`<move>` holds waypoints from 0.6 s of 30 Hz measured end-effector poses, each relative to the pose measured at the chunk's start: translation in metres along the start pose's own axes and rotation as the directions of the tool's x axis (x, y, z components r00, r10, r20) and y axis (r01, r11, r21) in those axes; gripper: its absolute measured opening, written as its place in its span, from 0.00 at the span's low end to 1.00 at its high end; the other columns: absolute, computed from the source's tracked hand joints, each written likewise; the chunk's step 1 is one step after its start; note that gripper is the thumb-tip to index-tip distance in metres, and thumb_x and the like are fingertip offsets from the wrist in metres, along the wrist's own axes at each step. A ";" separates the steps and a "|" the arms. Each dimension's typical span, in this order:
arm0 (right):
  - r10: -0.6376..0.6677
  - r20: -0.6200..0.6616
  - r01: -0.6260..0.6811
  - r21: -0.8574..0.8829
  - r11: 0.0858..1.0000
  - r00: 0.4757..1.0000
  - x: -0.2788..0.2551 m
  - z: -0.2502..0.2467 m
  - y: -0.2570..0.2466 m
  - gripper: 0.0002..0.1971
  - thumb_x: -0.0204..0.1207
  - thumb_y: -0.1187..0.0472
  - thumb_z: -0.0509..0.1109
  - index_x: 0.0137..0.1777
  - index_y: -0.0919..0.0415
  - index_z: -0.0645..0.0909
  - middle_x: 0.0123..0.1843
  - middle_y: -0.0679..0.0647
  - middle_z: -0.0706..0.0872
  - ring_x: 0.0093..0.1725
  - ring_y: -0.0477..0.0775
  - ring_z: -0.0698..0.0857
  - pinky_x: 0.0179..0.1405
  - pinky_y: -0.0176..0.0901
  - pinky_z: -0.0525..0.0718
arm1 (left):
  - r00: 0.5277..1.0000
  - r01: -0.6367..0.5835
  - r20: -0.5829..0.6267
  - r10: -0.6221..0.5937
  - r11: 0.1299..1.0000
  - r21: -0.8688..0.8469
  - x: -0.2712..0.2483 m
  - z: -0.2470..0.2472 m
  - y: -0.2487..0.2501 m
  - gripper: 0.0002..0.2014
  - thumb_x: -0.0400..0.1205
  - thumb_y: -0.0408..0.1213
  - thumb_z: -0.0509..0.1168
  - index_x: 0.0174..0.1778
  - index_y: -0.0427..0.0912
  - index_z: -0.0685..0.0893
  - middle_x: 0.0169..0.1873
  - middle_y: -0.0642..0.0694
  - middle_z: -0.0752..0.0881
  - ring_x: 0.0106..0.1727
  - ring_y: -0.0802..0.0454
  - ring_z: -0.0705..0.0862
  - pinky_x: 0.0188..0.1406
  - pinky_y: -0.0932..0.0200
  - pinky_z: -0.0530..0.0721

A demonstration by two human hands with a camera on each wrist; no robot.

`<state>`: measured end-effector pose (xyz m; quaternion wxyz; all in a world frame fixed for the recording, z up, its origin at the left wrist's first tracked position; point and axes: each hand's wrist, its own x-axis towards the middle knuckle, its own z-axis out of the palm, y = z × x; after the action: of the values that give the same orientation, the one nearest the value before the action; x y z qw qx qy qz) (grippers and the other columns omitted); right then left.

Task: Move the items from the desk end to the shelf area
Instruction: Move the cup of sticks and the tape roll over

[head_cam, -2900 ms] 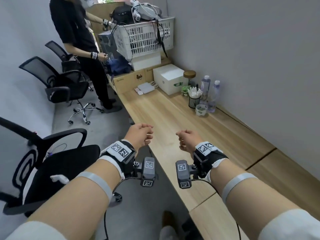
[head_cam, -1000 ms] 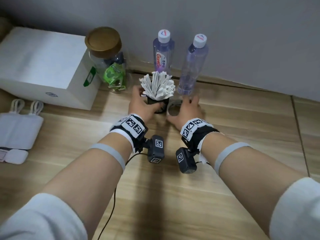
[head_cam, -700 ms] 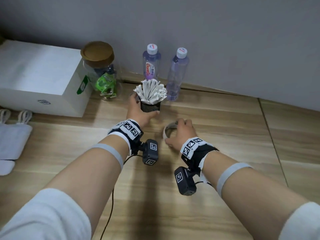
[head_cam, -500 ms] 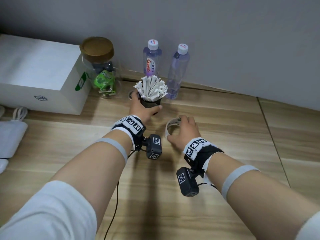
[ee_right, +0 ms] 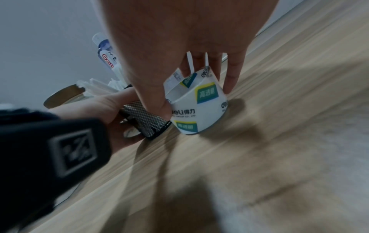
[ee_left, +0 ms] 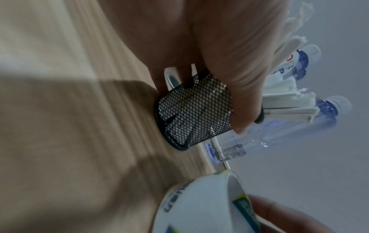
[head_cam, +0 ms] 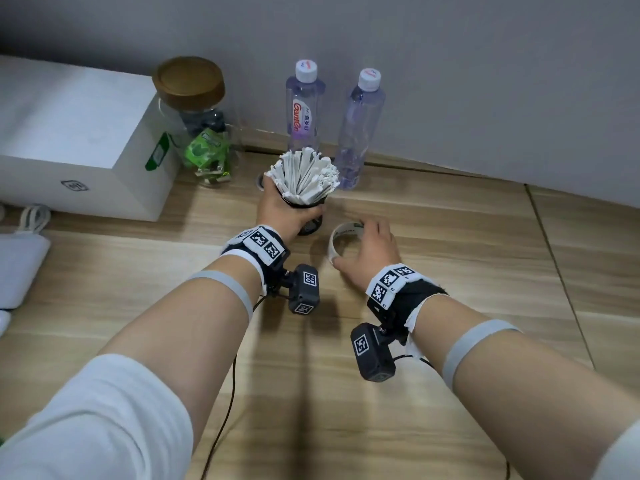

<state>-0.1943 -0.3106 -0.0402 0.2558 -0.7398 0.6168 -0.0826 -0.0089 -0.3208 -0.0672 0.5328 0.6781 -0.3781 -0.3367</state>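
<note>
Mesh cup nearer tape roll now

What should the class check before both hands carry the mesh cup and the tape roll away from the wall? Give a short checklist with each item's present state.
1. Left hand grip on the mesh cup: fingers wrapped round it. Ok.
2. Right hand grip on the tape roll: thumb and fingers on its sides. Ok.
3. White sticks seated in the cup: they fan loosely over the rim. Cannot tell.
4. Cup clear of the two bottles: sticks overlap them from the head view. Cannot tell.
5. Tape roll lifted off the desk: it looks to rest on the wood. Not ok.
</note>
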 end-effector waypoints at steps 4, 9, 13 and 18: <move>0.039 0.024 -0.041 0.077 0.996 0.999 -0.024 -0.025 0.002 0.45 0.65 0.48 0.80 0.80 0.57 0.64 0.75 0.58 0.69 0.75 0.62 0.69 0.74 0.47 0.69 | 0.999 0.036 0.022 -0.034 0.997 -0.074 -0.040 -0.007 0.017 0.45 0.62 0.37 0.86 0.72 0.44 0.71 0.63 0.52 0.86 0.64 0.58 0.85 0.70 0.54 0.82; 0.130 0.008 -0.129 0.144 0.981 0.992 -0.067 -0.086 0.013 0.43 0.64 0.48 0.80 0.78 0.56 0.66 0.73 0.57 0.69 0.74 0.60 0.70 0.74 0.48 0.73 | 0.990 0.101 0.112 -0.083 0.981 -0.168 -0.094 0.007 0.063 0.43 0.65 0.31 0.85 0.74 0.46 0.71 0.63 0.52 0.86 0.63 0.61 0.86 0.67 0.57 0.84; 0.228 -0.032 -0.216 0.222 0.951 0.973 -0.099 -0.138 0.039 0.43 0.60 0.49 0.81 0.75 0.55 0.68 0.72 0.57 0.69 0.71 0.61 0.74 0.73 0.52 0.76 | 0.980 0.065 0.198 -0.033 0.985 -0.160 -0.115 0.036 0.106 0.44 0.62 0.36 0.87 0.73 0.47 0.74 0.63 0.51 0.87 0.64 0.57 0.86 0.69 0.50 0.83; 0.343 -0.116 -0.291 0.320 0.901 0.932 -0.141 -0.203 0.096 0.40 0.59 0.54 0.81 0.73 0.54 0.70 0.70 0.56 0.68 0.68 0.60 0.77 0.67 0.49 0.80 | 0.956 0.005 0.290 0.042 0.987 -0.159 -0.153 0.108 0.166 0.43 0.64 0.35 0.86 0.73 0.48 0.72 0.62 0.52 0.87 0.62 0.59 0.86 0.68 0.55 0.83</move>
<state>-0.3985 -0.2430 0.1143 0.3207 -0.5724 0.7292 -0.1943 -0.2018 -0.2625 0.0810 0.5262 0.5729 -0.4310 -0.4572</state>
